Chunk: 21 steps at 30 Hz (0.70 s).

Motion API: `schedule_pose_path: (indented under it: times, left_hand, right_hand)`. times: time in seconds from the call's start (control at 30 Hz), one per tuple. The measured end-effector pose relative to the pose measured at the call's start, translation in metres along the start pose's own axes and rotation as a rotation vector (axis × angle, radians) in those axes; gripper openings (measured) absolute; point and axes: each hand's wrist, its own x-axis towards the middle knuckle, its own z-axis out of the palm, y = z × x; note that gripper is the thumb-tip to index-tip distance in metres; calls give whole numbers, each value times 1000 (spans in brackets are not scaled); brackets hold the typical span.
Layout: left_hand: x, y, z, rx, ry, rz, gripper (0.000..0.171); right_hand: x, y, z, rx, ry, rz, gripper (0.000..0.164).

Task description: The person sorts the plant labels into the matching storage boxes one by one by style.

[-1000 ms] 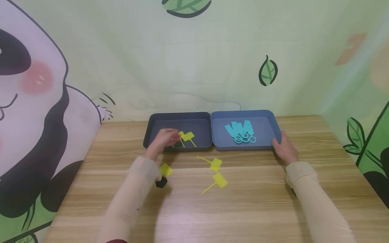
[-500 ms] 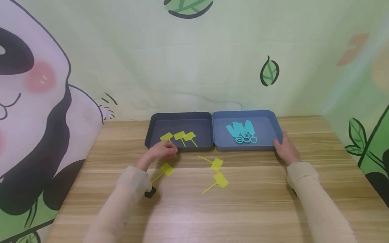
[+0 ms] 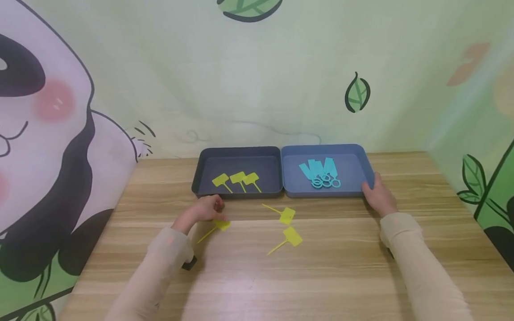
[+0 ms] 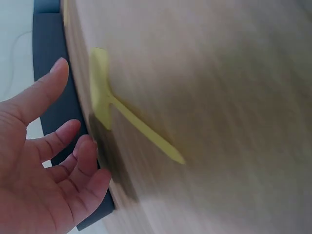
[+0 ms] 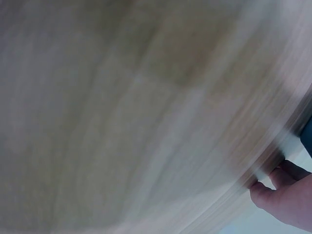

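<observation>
My left hand (image 3: 205, 208) is over the wooden table in front of the dark tray (image 3: 196, 178), its fingertips close over a yellow plant label (image 4: 100, 90). In the left wrist view its thumb stands apart from the loosely bent fingers, with nothing between them. That label's pointed stem (image 4: 146, 129) slants away from the hand. Three more yellow labels (image 3: 238, 177) lie inside the dark tray. My right hand (image 3: 379, 197) holds the near right corner of the blue tray (image 3: 289, 189), thumb over the rim and fingers outside. Several teal ring-ended tags (image 3: 317, 169) lie in it.
Two loose yellow labels, an upper one (image 3: 287, 216) and a lower one (image 3: 293, 236), lie on the table (image 3: 341, 267) in front of the trays. The trays stand side by side near a printed cloth backdrop (image 3: 257, 89) behind the table.
My left hand has let go of a yellow label in the dark tray and drawn back toward me, over the label on the table. My right hand stays at the blue tray's corner.
</observation>
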Motion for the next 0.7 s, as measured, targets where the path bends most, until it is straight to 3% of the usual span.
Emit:
schedule_pose_path:
  times: [0.3,0.57,0.7]
  left_hand:
    - [-10,-3,15,146,109,-17,61]
    - [-19,-5,31,309,277,52,57]
    - [-21,-6,38,333,310,84,57]
  right_hand:
    - [-1,-2,-1,10,0,-6,71]
    - [0,1,1,19,3,-1,70]
    - [0,1,1,15,4,1,70]
